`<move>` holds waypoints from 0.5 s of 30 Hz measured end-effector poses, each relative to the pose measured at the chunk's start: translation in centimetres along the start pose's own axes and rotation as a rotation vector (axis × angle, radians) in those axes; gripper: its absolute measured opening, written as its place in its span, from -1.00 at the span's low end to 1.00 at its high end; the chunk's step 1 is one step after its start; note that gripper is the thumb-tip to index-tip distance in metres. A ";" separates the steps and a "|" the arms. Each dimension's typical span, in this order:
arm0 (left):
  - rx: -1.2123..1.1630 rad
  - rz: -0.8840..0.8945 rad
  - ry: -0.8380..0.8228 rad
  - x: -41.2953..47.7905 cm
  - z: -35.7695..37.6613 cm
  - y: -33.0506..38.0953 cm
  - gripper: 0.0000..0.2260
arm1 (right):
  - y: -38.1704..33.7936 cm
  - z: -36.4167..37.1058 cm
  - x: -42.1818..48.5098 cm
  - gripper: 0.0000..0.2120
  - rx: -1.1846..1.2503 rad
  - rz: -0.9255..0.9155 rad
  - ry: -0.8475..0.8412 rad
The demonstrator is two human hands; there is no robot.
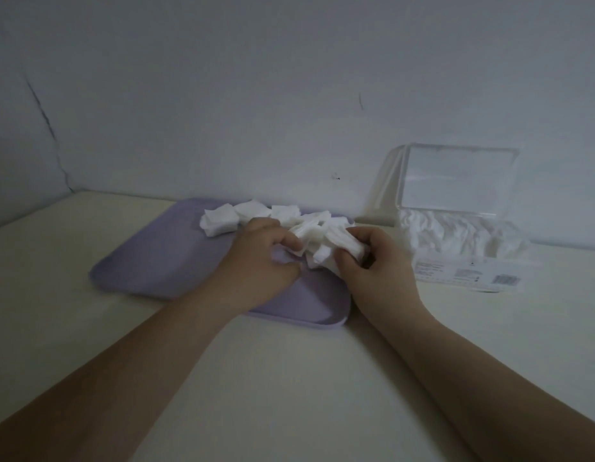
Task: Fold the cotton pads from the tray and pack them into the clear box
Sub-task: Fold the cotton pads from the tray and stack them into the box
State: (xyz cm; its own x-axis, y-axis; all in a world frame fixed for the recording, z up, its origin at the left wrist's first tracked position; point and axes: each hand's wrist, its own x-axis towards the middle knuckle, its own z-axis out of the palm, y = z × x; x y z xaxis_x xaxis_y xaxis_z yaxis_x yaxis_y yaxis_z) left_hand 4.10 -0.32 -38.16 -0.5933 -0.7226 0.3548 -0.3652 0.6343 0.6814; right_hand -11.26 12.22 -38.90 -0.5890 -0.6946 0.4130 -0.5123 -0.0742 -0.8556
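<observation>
Centre frame, over the lilac tray (149,265): left hand (256,265) pinches the edge of the cotton pads (322,238), and right hand (376,271) grips the bunch. Recommended: align edges, crease firmly, then carry to the open clear box (456,235), right of frame.

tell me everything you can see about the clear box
The box is see-through plastic, rectangular, standing on the table right of the tray. Its lid stands open, roughly upright, near the wall. White pads fill it, showing rumpled through its front. A printed label with a barcode sits at its front base. The left hand and right hand are clear of it.
</observation>
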 end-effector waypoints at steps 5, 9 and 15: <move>0.084 -0.040 -0.010 2.3 1.3 1.2 -0.54 | 0.3 -0.2 0.2 -0.80 0.013 0.018 0.077; 0.118 -0.052 -0.134 3.9 1.5 1.3 -0.68 | 0.7 -0.1 0.3 -0.76 0.015 0.031 0.071; 0.150 -0.063 -0.012 3.5 -0.3 -0.2 -0.71 | 0.7 0.0 0.4 -0.77 0.009 0.044 0.035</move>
State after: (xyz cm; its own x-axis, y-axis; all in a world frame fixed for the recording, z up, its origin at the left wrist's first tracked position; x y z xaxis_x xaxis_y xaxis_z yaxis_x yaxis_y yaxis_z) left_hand 2.31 -3.07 -36.86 -0.5741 -0.7595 0.3058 -0.5043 0.6223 0.5986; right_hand -11.88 11.89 -39.28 -0.6325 -0.6717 0.3857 -0.4798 -0.0512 -0.8759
